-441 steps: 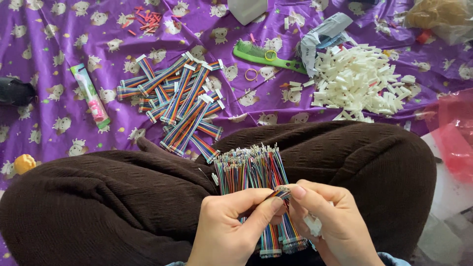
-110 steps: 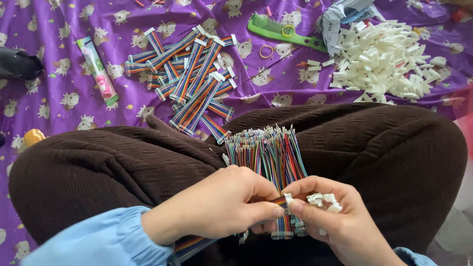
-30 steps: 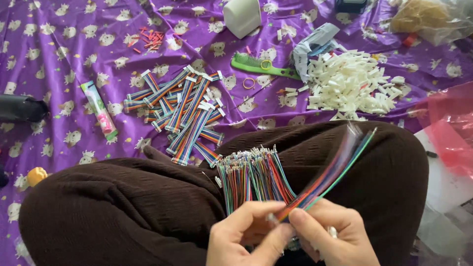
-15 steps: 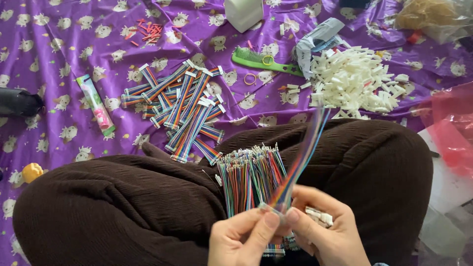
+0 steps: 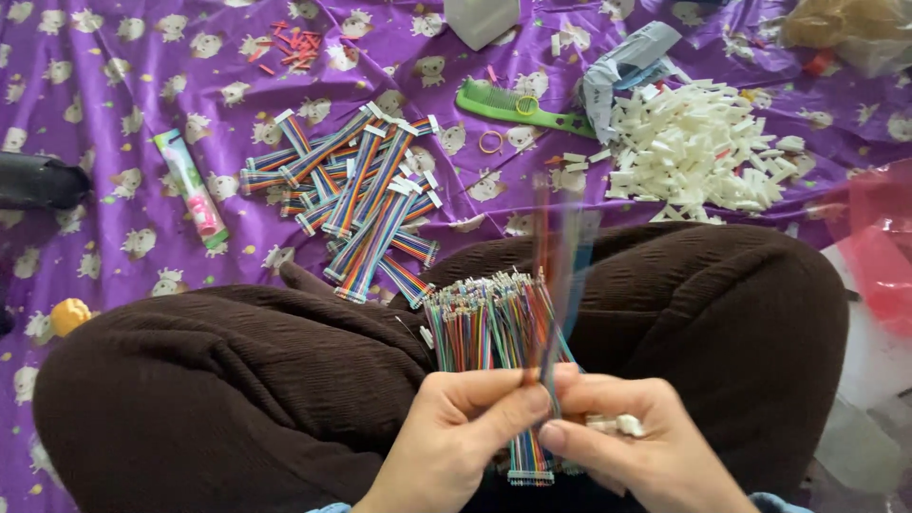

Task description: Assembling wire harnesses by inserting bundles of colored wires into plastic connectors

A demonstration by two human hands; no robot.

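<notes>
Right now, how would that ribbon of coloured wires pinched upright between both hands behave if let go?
The wire ribbon is thin and blurred, so probably floppy. The hands, left and right, pinch it with fingertips alone, so likely very light. It would probably flop over, not roll.

Cloth, plastic and wire
Ribbed matt brown cloth; glossy purple printed sheet; plastic-coated rainbow wires; matt white plastic connectors at 1 o'clock.

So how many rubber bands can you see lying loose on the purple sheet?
2. One yellow rubber band lies on the green comb; one orange rubber band lies on the purple sheet just below the comb. Others may be hidden under the piles.
</notes>
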